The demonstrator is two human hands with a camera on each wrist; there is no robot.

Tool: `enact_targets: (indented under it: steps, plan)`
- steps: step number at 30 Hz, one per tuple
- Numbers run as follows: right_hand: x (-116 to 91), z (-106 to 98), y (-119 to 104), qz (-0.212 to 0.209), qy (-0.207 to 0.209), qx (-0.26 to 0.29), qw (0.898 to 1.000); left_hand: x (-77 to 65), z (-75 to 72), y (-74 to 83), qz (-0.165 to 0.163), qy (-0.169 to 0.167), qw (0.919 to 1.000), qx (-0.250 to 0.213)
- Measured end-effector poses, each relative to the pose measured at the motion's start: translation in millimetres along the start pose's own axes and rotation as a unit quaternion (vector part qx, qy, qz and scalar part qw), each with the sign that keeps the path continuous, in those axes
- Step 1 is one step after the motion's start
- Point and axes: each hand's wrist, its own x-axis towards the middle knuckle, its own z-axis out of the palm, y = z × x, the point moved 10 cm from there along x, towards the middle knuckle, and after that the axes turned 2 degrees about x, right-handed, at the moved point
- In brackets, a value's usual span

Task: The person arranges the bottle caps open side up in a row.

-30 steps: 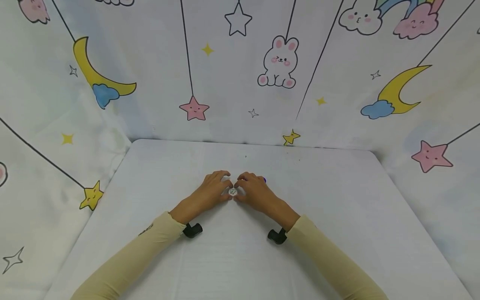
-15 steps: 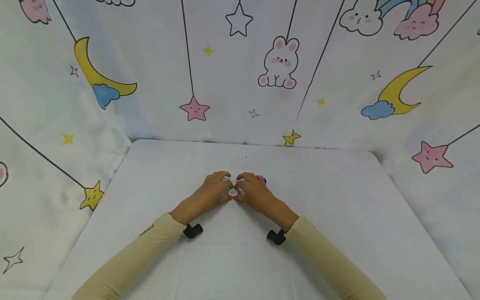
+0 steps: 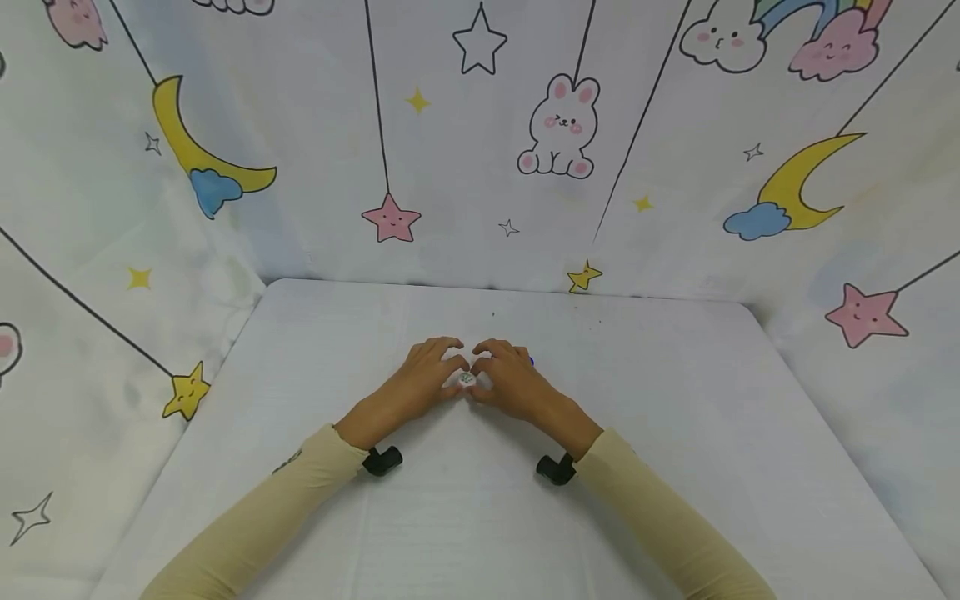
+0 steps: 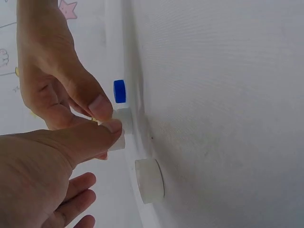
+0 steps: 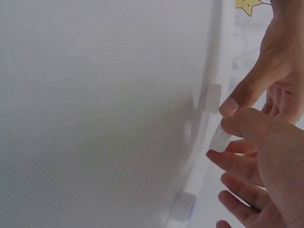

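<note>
A small white round cap (image 3: 467,379), grey markings on its upper face, is pinched between both hands near the table's middle. My left hand (image 3: 426,379) holds its left side with thumb and forefinger, while my right hand (image 3: 516,379) holds the right side. In the right wrist view the held cap (image 5: 220,139) tilts between thumb and fingertips, partly covered. Both thumb tips meet close together over it in the left wrist view. The other fingers of both hands are bent and spread, holding nothing. Beyond the right hand, a blue cap (image 3: 532,362) is mostly hidden.
On the white table (image 3: 465,517) lies another white cap (image 4: 149,180), near the left hand. A pale cap (image 4: 125,118) sits close to the blue cap (image 4: 119,91). Behind the table hangs a printed cloth (image 3: 465,150). Black wrist cameras (image 3: 382,461) hang below both wrists.
Both hands, with the white cap between them, have shifted slightly up in the head view, and the cap's face has tilted a little. Before that they were nearly still.
</note>
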Motion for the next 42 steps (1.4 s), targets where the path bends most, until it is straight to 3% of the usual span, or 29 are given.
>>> enact_targets:
  steps: [15,26,42]
  plan:
    - [-3,2,5,0.004,-0.003,0.002,1.0,-1.0,-3.2,4.6,0.037,0.025,0.9989,-0.016]
    - [-5,0,9,0.005,-0.004,0.006,1.0,0.0,-2.5,1.7,0.034,0.033,0.9981,-0.039]
    - [-11,-10,-1,-0.041,0.048,-0.052,0.997,6.0,7.0,-15.0,-0.053,0.002,0.9935,-0.101]
